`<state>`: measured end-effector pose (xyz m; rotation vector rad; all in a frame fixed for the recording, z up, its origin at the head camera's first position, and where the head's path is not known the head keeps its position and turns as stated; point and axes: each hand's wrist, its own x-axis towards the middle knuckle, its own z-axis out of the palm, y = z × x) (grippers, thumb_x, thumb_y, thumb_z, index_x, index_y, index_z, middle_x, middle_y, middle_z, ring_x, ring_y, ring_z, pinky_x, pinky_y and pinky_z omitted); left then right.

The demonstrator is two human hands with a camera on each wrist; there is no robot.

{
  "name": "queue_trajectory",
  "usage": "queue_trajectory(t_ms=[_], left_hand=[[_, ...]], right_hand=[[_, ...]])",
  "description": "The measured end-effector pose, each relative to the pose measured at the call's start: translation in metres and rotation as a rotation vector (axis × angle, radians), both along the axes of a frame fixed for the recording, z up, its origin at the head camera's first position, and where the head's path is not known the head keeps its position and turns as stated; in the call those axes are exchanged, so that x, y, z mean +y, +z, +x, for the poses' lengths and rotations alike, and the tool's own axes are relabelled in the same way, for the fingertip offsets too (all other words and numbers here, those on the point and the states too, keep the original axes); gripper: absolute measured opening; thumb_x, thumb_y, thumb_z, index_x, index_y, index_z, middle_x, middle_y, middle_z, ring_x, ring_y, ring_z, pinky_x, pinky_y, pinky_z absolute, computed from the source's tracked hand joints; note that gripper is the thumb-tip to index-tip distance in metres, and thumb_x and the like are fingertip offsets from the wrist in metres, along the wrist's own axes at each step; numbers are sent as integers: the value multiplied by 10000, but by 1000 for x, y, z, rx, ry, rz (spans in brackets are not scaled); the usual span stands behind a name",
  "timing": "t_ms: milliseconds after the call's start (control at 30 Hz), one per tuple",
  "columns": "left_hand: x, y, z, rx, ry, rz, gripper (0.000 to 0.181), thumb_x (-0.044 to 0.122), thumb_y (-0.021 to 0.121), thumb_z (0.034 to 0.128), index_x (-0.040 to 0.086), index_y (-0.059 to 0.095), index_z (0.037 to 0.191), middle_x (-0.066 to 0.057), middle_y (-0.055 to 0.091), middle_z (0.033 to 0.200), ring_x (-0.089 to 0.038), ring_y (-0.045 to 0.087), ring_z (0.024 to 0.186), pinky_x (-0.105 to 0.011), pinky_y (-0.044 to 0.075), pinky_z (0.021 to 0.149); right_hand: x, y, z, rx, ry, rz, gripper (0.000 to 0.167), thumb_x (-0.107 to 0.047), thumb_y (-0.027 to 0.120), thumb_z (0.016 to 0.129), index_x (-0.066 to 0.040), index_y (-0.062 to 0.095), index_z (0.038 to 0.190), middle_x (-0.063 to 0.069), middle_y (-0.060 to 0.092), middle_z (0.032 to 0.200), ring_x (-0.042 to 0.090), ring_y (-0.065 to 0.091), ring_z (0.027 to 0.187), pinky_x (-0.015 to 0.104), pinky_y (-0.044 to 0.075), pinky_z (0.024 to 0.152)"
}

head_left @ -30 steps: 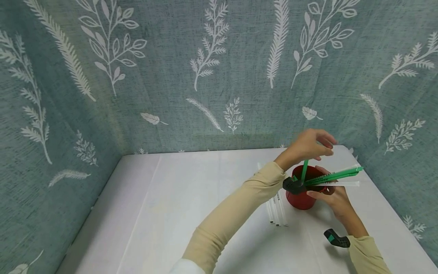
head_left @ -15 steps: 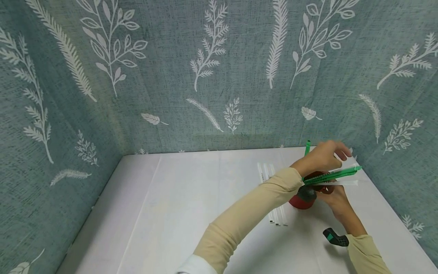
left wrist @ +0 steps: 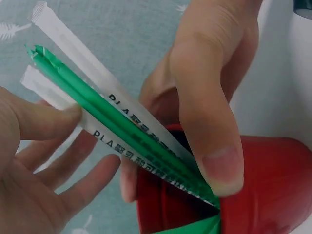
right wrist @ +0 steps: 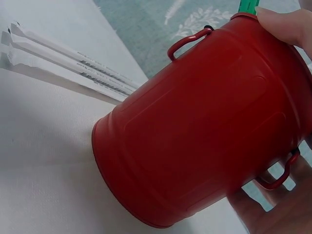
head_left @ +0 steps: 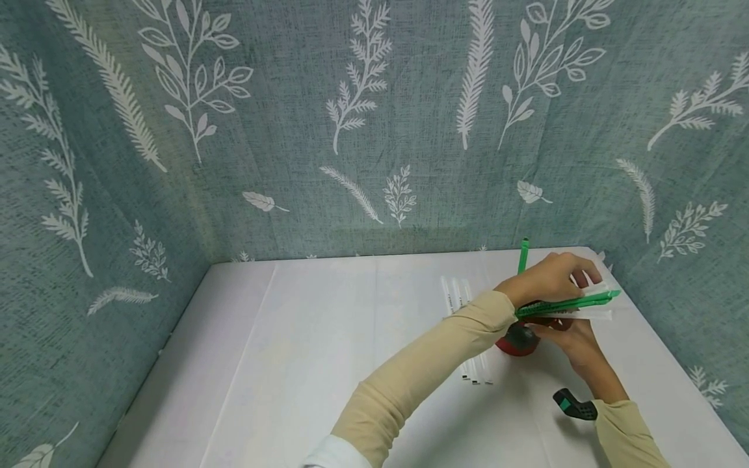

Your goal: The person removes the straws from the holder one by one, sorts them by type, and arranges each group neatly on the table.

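A red bucket [head_left: 516, 347] with small side handles stands near the table's right side, partly hidden behind my left arm. My right hand [head_left: 576, 344] grips its rim, thumb [left wrist: 222, 168] over the edge and fingers beneath. Green-wrapped straws [left wrist: 97, 102] and white-wrapped straws [left wrist: 66, 41] lean out of its mouth to the right. My left hand [head_left: 552, 279] reaches across above it. In the left wrist view that hand pinches the lower white straw [left wrist: 36, 83], thumb on top and a finger behind. Another green straw [head_left: 523, 255] sticks up at the far side.
Several white-wrapped straws [head_left: 459, 292] lie on the white table [head_left: 292, 364] left of the bucket, partly covered by my left sleeve [head_left: 404, 377]. A black camera mount [head_left: 575, 407] juts from my right wrist. A leaf-patterned green curtain [head_left: 304, 97] rises behind the table.
My left hand has moved right and away from the upright green straw, then dipped down to the leaning straws and taken hold of a white one. My right hand keeps its grip on the bucket.
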<state>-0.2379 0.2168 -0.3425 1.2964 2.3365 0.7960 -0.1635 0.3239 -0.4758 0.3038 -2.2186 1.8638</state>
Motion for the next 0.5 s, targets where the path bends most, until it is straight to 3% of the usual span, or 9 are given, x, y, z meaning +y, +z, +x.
queue_trajectory(t_ms=[200,500], left_hand=[[-5,0,-2,6,33,-16,230,30,619,886,178,675,1053,69,630,959,-24,563,838,-83,436,663],[-10,6,-3,12,54,65,248,-2,593,896,138,640,1095,19,631,1002,-34,567,849,-89,446,638]], right_hand=[[1,-2,-1,6,8,-12,590,47,677,813,-99,442,1334,10,545,1188,113,537,960,165,491,730],[-2,1,1,-28,-7,-24,527,50,679,813,-69,493,1291,6,582,1147,112,535,936,170,492,731]])
